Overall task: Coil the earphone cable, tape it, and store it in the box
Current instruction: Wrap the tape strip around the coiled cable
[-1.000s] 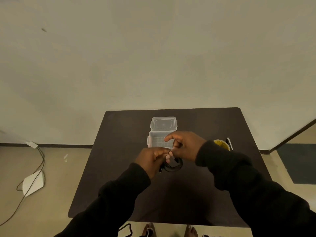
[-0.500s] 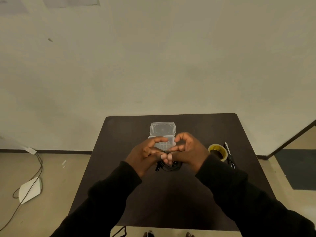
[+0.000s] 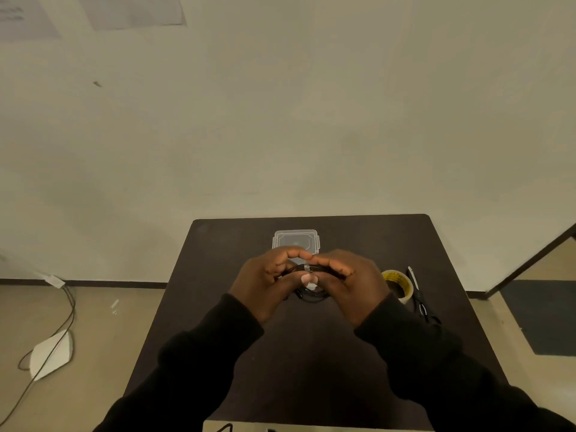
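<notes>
I hold a coiled black earphone cable (image 3: 312,297) over the middle of the dark table (image 3: 311,353). My left hand (image 3: 265,283) and my right hand (image 3: 349,283) both pinch the top of the coil, fingertips meeting at a small pale band, maybe tape, around the strands. The lower loop hangs below my thumbs. Just beyond my fingers lies the clear plastic box (image 3: 296,242), its lid showing and its body mostly hidden by my hands. A yellow tape roll (image 3: 399,283) sits right of my right hand.
Black scissors (image 3: 419,297) lie beside the tape roll near the table's right edge. On the floor at the left are a white device (image 3: 51,353) and trailing cables. A wall stands right behind the table.
My hands have drawn together and risen slightly, both now pinching the coil's top. The view has tilted upward, so the table sits lower in frame.
</notes>
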